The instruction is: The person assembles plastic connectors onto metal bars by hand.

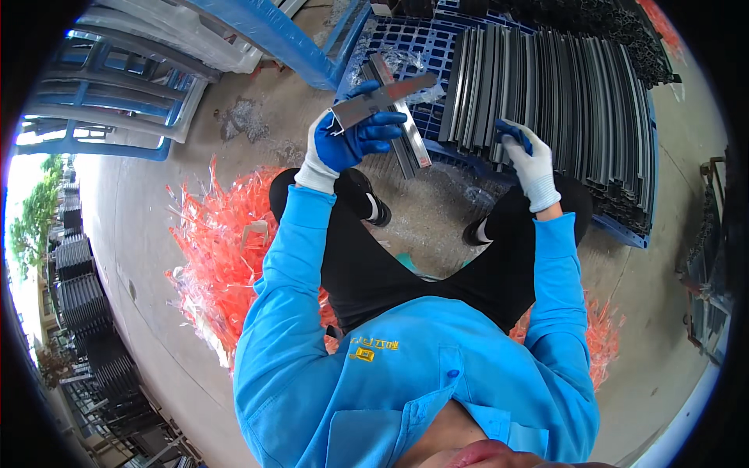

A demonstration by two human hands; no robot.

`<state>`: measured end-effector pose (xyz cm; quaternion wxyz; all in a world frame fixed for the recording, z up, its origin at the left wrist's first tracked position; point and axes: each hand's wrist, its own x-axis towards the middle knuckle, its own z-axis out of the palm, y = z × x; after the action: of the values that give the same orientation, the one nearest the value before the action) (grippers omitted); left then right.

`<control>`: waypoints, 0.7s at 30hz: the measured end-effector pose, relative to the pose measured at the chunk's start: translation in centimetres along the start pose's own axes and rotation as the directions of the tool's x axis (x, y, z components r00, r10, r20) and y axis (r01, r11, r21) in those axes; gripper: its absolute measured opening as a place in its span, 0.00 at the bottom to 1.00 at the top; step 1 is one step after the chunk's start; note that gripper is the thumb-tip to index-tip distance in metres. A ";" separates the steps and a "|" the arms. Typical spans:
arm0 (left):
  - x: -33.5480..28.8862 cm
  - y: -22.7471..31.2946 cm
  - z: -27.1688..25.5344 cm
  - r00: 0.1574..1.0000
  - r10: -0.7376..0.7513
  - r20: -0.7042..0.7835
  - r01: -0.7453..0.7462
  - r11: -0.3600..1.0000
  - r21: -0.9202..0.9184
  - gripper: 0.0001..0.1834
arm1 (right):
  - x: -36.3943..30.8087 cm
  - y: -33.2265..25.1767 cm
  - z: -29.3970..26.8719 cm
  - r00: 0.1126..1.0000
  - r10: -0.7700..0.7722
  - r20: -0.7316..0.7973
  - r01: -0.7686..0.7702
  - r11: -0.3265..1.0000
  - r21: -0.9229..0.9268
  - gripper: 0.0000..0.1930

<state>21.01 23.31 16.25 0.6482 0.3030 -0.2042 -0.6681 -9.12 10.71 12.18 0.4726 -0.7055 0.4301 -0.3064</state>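
Note:
My left hand (355, 140), in a white glove with blue coating, is closed around a short grey metal profile (374, 105). The profile slants up to the right, with a folded edge at its near end. Just beyond my left fingers, longer metal strips (411, 140) lie at an angle across the blue pallet's near edge. My right hand (528, 160), gloved the same way, hovers at the near ends of a large row of dark metal strips (546, 93). Its fingers are loosely bent and apart, and I see nothing held in them.
The blue plastic pallet (427, 43) carries the strips and some clear wrap. Heaps of red plastic strapping (222, 257) flank my seat. Blue racks (101, 148) stand at the far left, and a dark metal frame (702, 265) at the right. My shoes (378, 210) rest on concrete.

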 end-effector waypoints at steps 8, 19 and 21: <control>0.9 -2.8 -0.8 0.984 -0.018 -0.179 0.070 0.955 0.290 0.27 | -1.4 -4.4 7.6 0.999 -0.025 0.031 0.014 0.951 0.310 0.19; 1.7 -3.9 -4.4 0.653 0.757 0.009 -0.232 0.190 0.954 0.26 | -0.9 -8.6 15.2 0.948 -0.318 -0.014 0.300 0.878 0.373 0.17; 1.2 -3.8 -4.0 0.627 0.769 -0.122 -0.206 0.315 0.926 0.25 | -0.7 -8.8 15.5 0.963 -0.270 0.008 0.241 0.875 0.421 0.16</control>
<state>20.89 22.84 10.67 0.6170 0.6732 -0.3922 -0.1107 6.32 19.22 14.72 0.5813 -0.6490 0.2422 -0.4270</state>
